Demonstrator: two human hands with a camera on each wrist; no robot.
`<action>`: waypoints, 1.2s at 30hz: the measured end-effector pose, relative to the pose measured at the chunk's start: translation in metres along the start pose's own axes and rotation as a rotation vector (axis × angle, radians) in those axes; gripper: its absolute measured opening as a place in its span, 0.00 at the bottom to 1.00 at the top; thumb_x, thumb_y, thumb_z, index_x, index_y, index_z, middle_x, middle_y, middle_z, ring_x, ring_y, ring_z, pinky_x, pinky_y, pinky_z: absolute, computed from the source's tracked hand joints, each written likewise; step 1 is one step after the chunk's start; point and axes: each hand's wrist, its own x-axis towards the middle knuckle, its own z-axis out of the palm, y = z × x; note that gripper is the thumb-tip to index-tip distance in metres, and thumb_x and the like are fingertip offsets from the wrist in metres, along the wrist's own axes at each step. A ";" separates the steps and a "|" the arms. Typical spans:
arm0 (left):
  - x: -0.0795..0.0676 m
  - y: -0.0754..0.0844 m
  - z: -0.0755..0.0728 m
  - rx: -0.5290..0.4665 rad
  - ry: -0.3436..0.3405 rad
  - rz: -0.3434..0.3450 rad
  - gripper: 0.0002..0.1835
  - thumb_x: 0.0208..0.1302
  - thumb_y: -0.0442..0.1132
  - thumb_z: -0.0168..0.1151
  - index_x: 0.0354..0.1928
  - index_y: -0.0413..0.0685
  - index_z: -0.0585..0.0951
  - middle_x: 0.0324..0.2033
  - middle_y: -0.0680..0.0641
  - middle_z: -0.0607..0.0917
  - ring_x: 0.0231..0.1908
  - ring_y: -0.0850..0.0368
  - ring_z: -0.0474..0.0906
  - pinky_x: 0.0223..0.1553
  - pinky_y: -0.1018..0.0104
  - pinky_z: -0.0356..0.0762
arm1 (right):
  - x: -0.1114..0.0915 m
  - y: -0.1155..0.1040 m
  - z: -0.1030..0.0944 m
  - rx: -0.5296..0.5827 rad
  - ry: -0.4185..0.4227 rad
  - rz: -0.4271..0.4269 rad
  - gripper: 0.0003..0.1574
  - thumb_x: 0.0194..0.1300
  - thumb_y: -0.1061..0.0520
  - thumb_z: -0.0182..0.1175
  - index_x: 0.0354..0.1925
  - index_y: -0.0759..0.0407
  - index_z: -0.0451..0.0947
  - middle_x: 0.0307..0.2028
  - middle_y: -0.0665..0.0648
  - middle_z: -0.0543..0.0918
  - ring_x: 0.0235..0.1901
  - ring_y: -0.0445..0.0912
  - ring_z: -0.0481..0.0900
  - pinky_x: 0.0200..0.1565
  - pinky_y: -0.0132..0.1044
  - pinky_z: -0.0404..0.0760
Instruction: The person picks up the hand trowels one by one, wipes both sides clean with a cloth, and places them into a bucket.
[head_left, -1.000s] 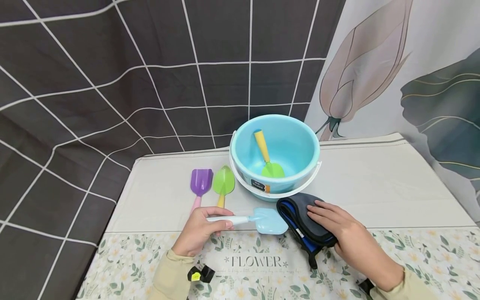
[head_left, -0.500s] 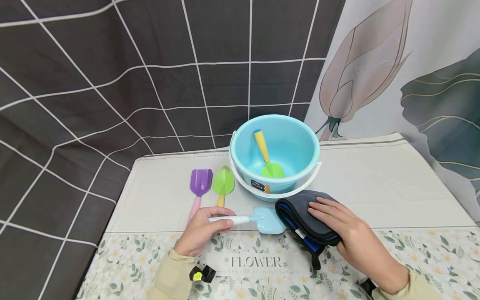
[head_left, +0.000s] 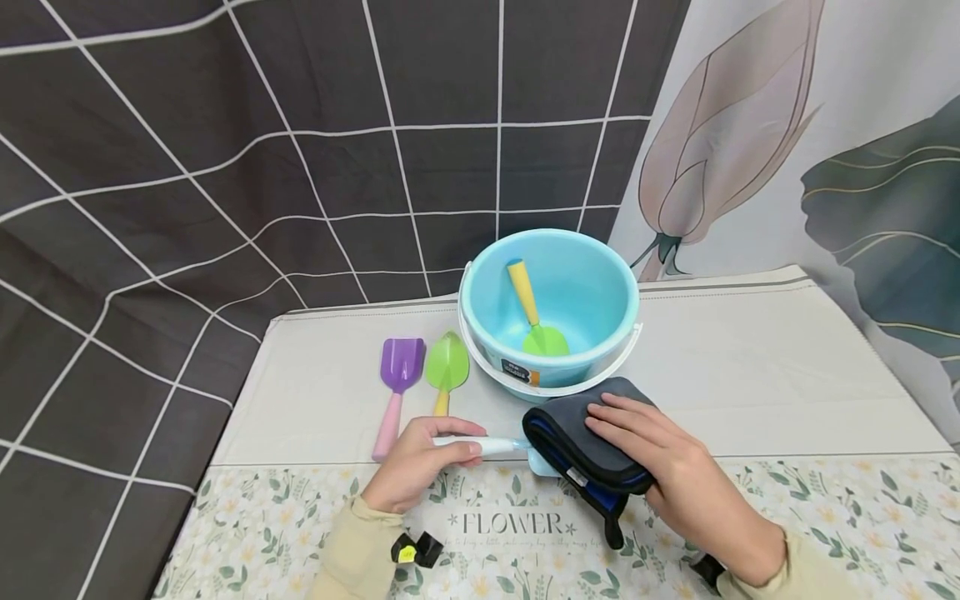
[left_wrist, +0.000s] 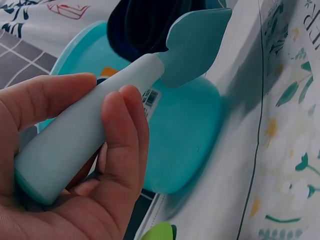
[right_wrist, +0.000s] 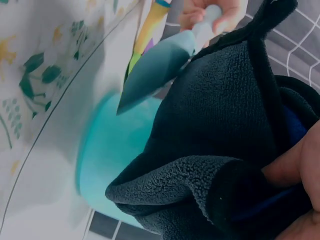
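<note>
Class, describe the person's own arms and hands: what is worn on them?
The left hand and right hand wear no gloves. Both arms have pale beige sleeves. Black pieces show beside the sleeves; the left one carries a yellow mark.

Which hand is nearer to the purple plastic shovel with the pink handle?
Left. The left hand is beside the shovel, near its pink handle; the right hand is farther to the right, holding a folded grey cloth.
</note>
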 end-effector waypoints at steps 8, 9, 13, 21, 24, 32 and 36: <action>0.003 -0.003 0.006 0.023 -0.005 -0.010 0.18 0.61 0.27 0.66 0.50 0.21 0.79 0.40 0.37 0.87 0.34 0.58 0.85 0.42 0.68 0.83 | 0.009 -0.009 0.008 0.037 0.108 -0.056 0.65 0.23 0.90 0.44 0.63 0.59 0.77 0.63 0.57 0.77 0.66 0.56 0.71 0.68 0.23 0.55; 0.003 -0.003 0.007 0.025 -0.008 -0.009 0.18 0.61 0.28 0.67 0.50 0.21 0.80 0.39 0.37 0.87 0.34 0.58 0.85 0.42 0.68 0.83 | 0.009 -0.010 0.008 0.040 0.116 -0.057 0.64 0.24 0.89 0.43 0.63 0.59 0.77 0.63 0.57 0.77 0.66 0.56 0.71 0.69 0.24 0.56; 0.004 -0.003 0.009 0.031 -0.015 -0.005 0.17 0.61 0.27 0.67 0.49 0.22 0.80 0.37 0.37 0.88 0.33 0.59 0.85 0.42 0.68 0.84 | 0.012 -0.015 0.008 0.053 0.130 -0.054 0.62 0.27 0.89 0.41 0.63 0.59 0.77 0.63 0.57 0.78 0.66 0.55 0.71 0.69 0.25 0.57; 0.006 -0.004 0.012 0.041 -0.028 -0.017 0.17 0.62 0.29 0.66 0.50 0.23 0.81 0.39 0.35 0.87 0.33 0.58 0.86 0.44 0.67 0.83 | 0.015 -0.023 0.009 0.090 0.120 -0.056 0.61 0.30 0.87 0.39 0.64 0.58 0.76 0.64 0.56 0.77 0.67 0.54 0.69 0.70 0.27 0.57; 0.006 -0.004 0.012 0.030 -0.029 -0.016 0.17 0.62 0.28 0.66 0.50 0.23 0.80 0.41 0.32 0.86 0.32 0.59 0.86 0.44 0.67 0.83 | 0.015 -0.023 0.012 0.087 0.117 -0.074 0.61 0.29 0.87 0.42 0.64 0.58 0.76 0.63 0.56 0.77 0.67 0.54 0.70 0.70 0.27 0.56; 0.005 -0.005 0.011 -0.012 -0.019 -0.010 0.18 0.61 0.26 0.65 0.50 0.19 0.78 0.40 0.33 0.86 0.31 0.60 0.86 0.43 0.65 0.84 | 0.013 -0.021 0.021 0.066 0.045 -0.077 0.59 0.32 0.86 0.49 0.65 0.57 0.76 0.65 0.55 0.76 0.67 0.56 0.70 0.71 0.25 0.53; 0.004 -0.004 0.010 -0.029 -0.021 0.002 0.18 0.62 0.26 0.65 0.50 0.18 0.77 0.43 0.26 0.84 0.32 0.59 0.86 0.44 0.62 0.84 | 0.012 -0.020 0.023 0.006 -0.040 -0.071 0.58 0.32 0.85 0.56 0.65 0.55 0.77 0.67 0.52 0.74 0.68 0.54 0.68 0.71 0.29 0.57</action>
